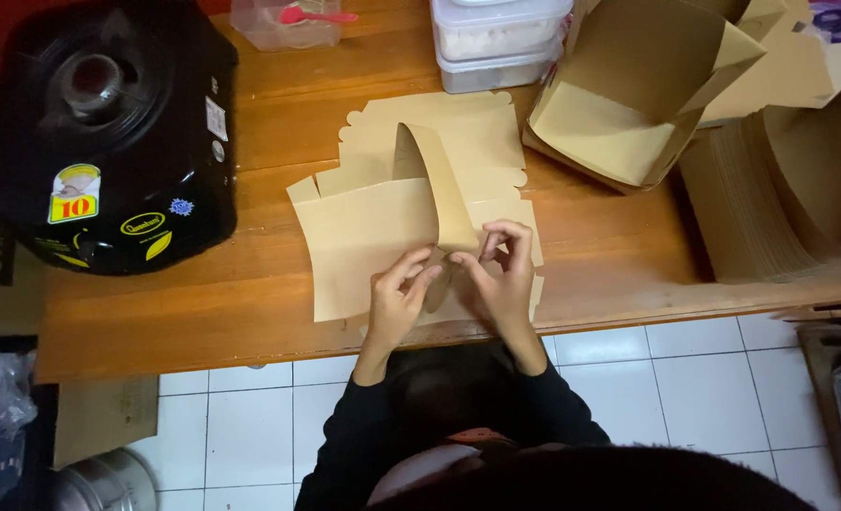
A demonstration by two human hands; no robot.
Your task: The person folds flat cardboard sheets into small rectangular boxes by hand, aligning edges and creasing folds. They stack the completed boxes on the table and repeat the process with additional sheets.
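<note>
A flat tan cardboard box blank [373,232] with scalloped edges lies on the wooden table [250,303]. One narrow flap curves upward from its middle. My left hand [397,303] and my right hand [501,274] meet at the near end of that flap, fingers pinching the cardboard. Both sleeves are black.
A black gas stove [108,132] sits at the left. Clear plastic containers [496,38] stand at the back. A folded open cardboard box [629,104] and a stack of flat blanks [780,189] fill the right. White tiled floor [685,397] lies below.
</note>
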